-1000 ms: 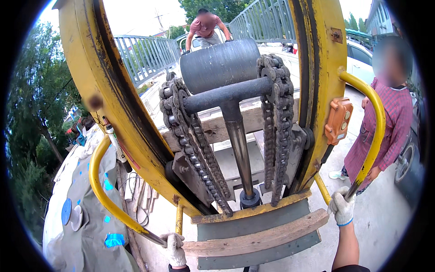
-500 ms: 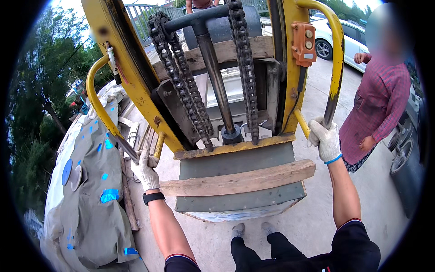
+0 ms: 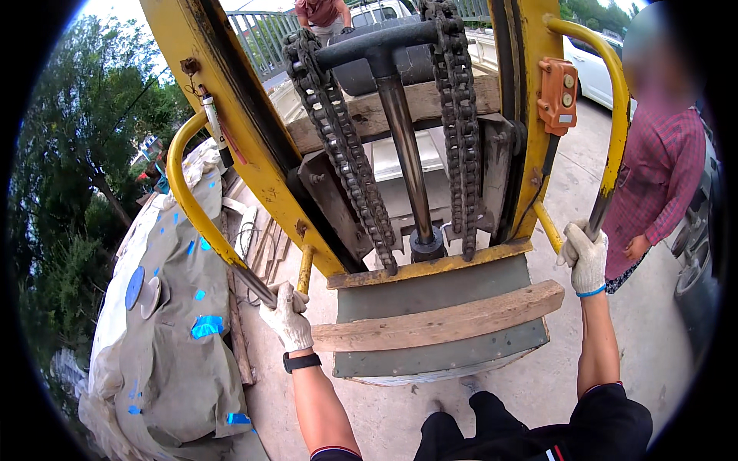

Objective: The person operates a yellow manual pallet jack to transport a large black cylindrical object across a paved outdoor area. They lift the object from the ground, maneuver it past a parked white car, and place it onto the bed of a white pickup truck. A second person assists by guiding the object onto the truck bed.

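Yellow stacker: left hand (image 3: 287, 319) fingers closed on left handle (image 3: 192, 203); right hand (image 3: 586, 257) fingers closed on right handle (image 3: 611, 123). Risk: lift chains (image 3: 338, 146) near; bystander (image 3: 661, 184) close right, could be struck.

Two gloved hands grip two curved yellow handles — the left hand (image 3: 286, 316) closed on the left handle (image 3: 192, 207), the right hand (image 3: 586, 257) on the right handle (image 3: 615, 131). Between the grips stand two lift chains (image 3: 338, 146), one hydraulic rod (image 3: 403, 146) and one wooden plank (image 3: 438, 326), with one orange two-button control box (image 3: 558, 96) just inside the right grip. Outside the left grip lies one covered bundle (image 3: 165, 323) — and two other people are near, one (image 3: 661, 177) beside the right grip, one (image 3: 323, 11) beyond the mast.
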`<control>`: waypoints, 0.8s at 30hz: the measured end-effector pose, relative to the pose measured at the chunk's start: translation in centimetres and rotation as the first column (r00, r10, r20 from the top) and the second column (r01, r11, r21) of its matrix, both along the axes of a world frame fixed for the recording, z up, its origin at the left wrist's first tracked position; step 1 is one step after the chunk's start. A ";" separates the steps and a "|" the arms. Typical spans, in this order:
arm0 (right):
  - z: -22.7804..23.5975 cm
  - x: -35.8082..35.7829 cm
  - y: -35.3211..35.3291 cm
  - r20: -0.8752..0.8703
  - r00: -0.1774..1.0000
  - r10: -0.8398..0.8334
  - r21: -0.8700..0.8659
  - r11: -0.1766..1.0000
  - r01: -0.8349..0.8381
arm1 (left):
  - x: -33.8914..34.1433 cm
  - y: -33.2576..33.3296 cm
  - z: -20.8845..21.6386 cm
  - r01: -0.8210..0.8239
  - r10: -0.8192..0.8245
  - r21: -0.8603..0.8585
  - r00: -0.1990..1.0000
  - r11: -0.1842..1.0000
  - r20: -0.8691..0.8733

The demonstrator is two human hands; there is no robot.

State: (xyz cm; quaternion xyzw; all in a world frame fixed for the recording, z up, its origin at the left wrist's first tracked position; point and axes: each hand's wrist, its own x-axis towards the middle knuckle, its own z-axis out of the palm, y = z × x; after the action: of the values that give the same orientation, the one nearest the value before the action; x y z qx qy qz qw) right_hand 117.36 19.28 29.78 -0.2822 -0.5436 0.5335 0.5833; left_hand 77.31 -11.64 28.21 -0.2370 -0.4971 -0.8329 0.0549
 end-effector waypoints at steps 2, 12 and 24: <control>0.4 -0.4 0.2 -0.023 1.000 0.003 -0.011 1.000 -0.004 | 0.1 -0.5 0.0 0.010 -0.011 -0.017 1.000 1.000 -0.026; 0.4 -1.8 0.9 -0.105 0.989 -0.101 0.001 0.995 0.102 | 0.2 -0.5 0.0 0.007 0.002 -0.175 0.999 0.985 0.050; 0.1 -2.5 0.7 -0.149 0.973 -0.178 0.011 0.983 0.182 | -1.0 -1.9 -0.8 0.079 -0.082 -0.250 0.997 0.965 -0.002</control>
State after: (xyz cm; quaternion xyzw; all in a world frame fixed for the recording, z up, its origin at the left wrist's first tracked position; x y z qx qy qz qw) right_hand 114.85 20.02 29.90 -0.2828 -0.4776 0.4912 0.6713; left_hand 76.28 -13.56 27.40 -0.2673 -0.5878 -0.7636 -0.0062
